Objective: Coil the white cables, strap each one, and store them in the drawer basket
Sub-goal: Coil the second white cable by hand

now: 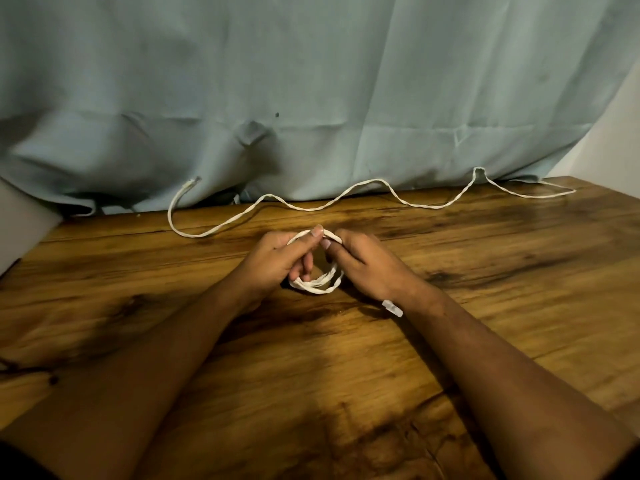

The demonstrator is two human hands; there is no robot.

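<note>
Two hands (pixel 273 258) (pixel 367 268), one coil (pixel 313 289) (white)

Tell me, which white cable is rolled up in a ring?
The coiled cable gripped by the left hand and right hand. The other cable lies loose and wavy along the curtain, untouched.

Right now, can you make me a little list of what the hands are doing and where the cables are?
left hand: pinches the top of the coiled cable
right hand: grips the same coil
plug end: pokes out beside the right wrist
loose cable: lies wavy along the back of the table
curtain: hangs behind
strap, basket: not in view
</note>
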